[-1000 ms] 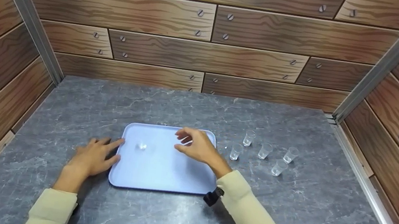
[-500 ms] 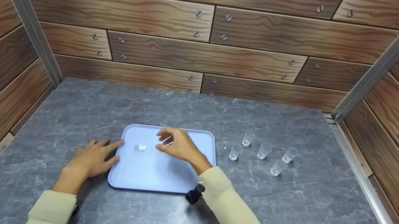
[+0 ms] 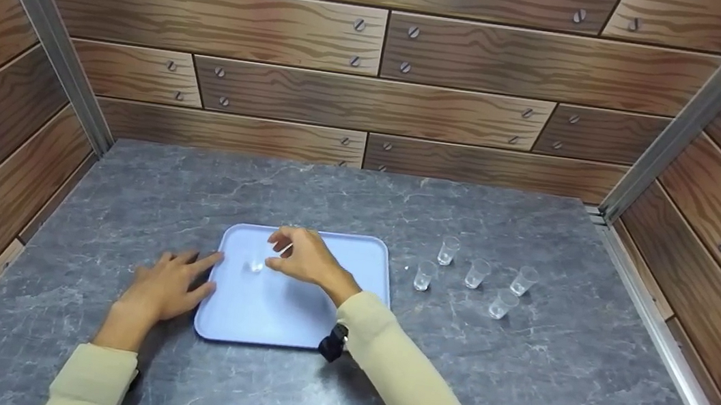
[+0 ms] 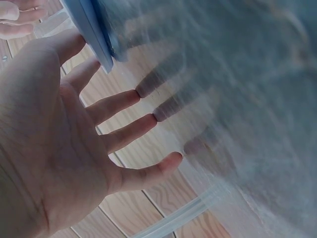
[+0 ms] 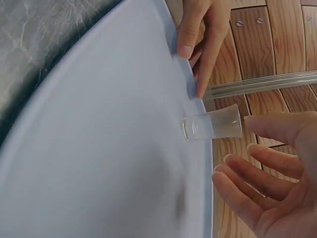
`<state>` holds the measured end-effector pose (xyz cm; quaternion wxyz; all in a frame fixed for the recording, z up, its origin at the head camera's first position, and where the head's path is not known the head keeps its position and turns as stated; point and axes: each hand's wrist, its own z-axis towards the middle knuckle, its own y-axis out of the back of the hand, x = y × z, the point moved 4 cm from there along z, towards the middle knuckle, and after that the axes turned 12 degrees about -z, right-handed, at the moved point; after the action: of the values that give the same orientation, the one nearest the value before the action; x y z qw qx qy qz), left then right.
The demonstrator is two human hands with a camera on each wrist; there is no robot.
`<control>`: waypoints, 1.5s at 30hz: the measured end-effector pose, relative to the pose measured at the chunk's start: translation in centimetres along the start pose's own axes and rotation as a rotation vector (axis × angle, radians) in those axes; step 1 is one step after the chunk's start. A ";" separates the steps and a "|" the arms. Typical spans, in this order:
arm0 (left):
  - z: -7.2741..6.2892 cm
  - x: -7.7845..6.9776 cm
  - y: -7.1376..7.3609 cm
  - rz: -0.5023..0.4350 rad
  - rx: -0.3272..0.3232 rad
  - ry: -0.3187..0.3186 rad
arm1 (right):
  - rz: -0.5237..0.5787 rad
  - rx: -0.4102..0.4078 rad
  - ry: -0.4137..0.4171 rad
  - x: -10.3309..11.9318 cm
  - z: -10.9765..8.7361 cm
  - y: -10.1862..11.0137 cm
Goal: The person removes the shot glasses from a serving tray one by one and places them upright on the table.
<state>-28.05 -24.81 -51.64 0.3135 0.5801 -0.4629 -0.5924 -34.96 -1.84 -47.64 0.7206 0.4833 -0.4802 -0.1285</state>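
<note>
A pale blue tray (image 3: 277, 319) lies on the grey marbled table. One small clear shot glass (image 5: 218, 124) stands upright on its left half, seen sideways in the right wrist view. My right hand (image 3: 307, 258) hovers over the tray just right of that glass, thumb and fingers spread apart with nothing between them. In the right wrist view its fingertips (image 5: 253, 121) come close to the glass rim. My left hand (image 3: 164, 285) rests on the table at the tray's left side, with its thumb and index finger against the tray edge (image 4: 94, 39).
Several more clear shot glasses (image 3: 477, 273) stand in a loose group right of the tray. Wood-patterned walls (image 3: 380, 40) enclose the table at the back and sides, with metal posts (image 3: 54, 34) in the corners.
My right hand has moved left across the tray toward the glass, its fingers still apart. The left hand, the tray and the glasses stay where they were.
</note>
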 end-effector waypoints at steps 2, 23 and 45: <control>0.0 0.1 0.0 0.004 0.000 0.001 | -0.021 -0.003 -0.007 0.2 0.3 -0.2; 0.0 0.2 -0.1 0.009 0.008 0.002 | -0.075 -0.099 -0.057 0.3 1.9 -3.2; 0.1 -0.1 0.0 0.004 0.003 -0.007 | 0.066 -0.160 -0.043 -0.3 1.8 -3.5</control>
<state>-28.16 -24.70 -51.58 0.3122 0.5776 -0.4659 -0.5931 -35.63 -4.42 -50.57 0.7503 0.4053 -0.4994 -0.1532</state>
